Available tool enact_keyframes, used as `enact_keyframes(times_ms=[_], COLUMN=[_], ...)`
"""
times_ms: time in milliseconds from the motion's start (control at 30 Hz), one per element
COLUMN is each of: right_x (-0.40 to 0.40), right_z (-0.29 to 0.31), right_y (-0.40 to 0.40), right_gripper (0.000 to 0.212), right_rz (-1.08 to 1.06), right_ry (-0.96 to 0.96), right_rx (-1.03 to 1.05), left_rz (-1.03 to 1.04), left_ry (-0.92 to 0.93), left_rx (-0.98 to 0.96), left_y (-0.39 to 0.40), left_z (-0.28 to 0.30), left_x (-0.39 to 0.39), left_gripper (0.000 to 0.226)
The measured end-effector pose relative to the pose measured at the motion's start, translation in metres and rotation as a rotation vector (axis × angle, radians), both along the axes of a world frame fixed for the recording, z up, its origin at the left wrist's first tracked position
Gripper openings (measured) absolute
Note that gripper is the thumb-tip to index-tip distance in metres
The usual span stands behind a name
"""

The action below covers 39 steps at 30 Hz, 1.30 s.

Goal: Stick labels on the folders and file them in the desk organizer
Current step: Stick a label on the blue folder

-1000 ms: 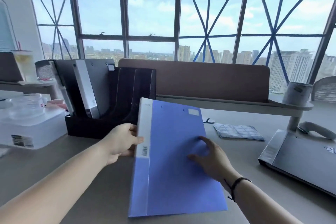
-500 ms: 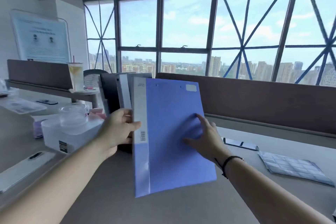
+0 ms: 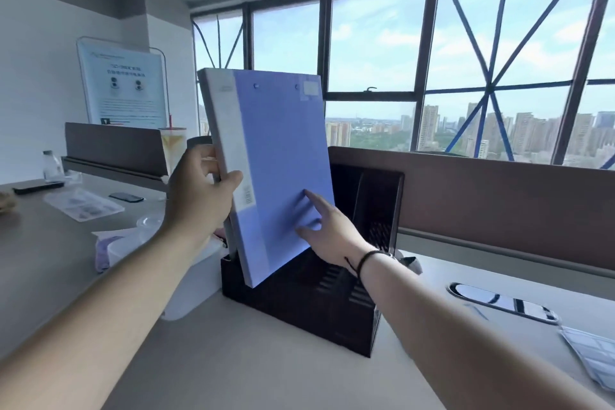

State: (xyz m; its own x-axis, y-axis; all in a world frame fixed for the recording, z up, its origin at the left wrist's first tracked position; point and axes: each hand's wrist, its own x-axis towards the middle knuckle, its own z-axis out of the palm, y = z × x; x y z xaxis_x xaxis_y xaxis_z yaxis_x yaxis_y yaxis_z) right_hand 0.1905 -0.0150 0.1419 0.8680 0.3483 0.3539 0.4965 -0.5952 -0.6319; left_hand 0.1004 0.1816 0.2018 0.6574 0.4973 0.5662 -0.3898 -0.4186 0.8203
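Note:
A blue folder (image 3: 276, 156) with a pale grey spine and a small white label (image 3: 311, 88) at its top right corner stands upright, its lower corner just inside the black desk organizer (image 3: 309, 303). My left hand (image 3: 199, 196) grips the folder's spine, thumb on the front near the barcode. My right hand (image 3: 327, 231) presses spread, straight fingers against the blue cover low down. Other folders in the organizer are hidden behind the blue one.
A brown divider panel (image 3: 499, 210) runs behind the organizer. A white plastic box (image 3: 186, 296) sits left of the organizer. A label sheet (image 3: 595, 356) lies at the right edge, and a cable port (image 3: 502, 303) is set in the desk. A drink cup (image 3: 173, 146) stands far left.
The folder has been lifted from the desk, turned upright and carried to the organizer, where its lower corner now enters a slot. Both hands kept their hold.

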Motion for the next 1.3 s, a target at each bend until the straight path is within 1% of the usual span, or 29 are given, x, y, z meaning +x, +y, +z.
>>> enact_keyframes(times_ms=[100, 333, 533, 700, 767, 1000, 1300], right_x=[0.01, 0.023, 0.02, 0.018, 0.017, 0.012, 0.007], right_z=[0.0, -0.001, 0.004, -0.001, -0.006, -0.018, -0.019], right_y=[0.021, 0.043, 0.053, 0.056, 0.056, 0.053, 0.05], right_gripper=[0.077, 0.079, 0.081, 0.078, 0.076, 0.072, 0.074], right_rz=[0.041, 0.065, 0.047, 0.021, 0.012, 0.026, 0.052], right_ry=[0.03, 0.071, 0.019, -0.059, -0.094, -0.181, -0.149], right_rx=[0.01, 0.015, 0.03, 0.006, 0.013, 0.029, 0.031], left_rz=[0.095, 0.172, 0.177, 0.117, 0.096, 0.103, 0.115], left_ry=[-0.04, -0.065, -0.147, -0.203, -0.213, -0.231, -0.244], left_rx=[0.045, 0.054, 0.026, -0.14, -0.178, -0.149, -0.133], left_y=[0.005, 0.01, 0.011, 0.011, 0.009, 0.004, -0.001], left_z=[0.0, -0.007, -0.015, -0.029, -0.031, -0.027, -0.024], left_x=[0.012, 0.031, 0.023, 0.018, 0.017, 0.013, 0.004], left_gripper=[0.034, 0.036, 0.036, 0.036, 0.037, 0.038, 0.038])
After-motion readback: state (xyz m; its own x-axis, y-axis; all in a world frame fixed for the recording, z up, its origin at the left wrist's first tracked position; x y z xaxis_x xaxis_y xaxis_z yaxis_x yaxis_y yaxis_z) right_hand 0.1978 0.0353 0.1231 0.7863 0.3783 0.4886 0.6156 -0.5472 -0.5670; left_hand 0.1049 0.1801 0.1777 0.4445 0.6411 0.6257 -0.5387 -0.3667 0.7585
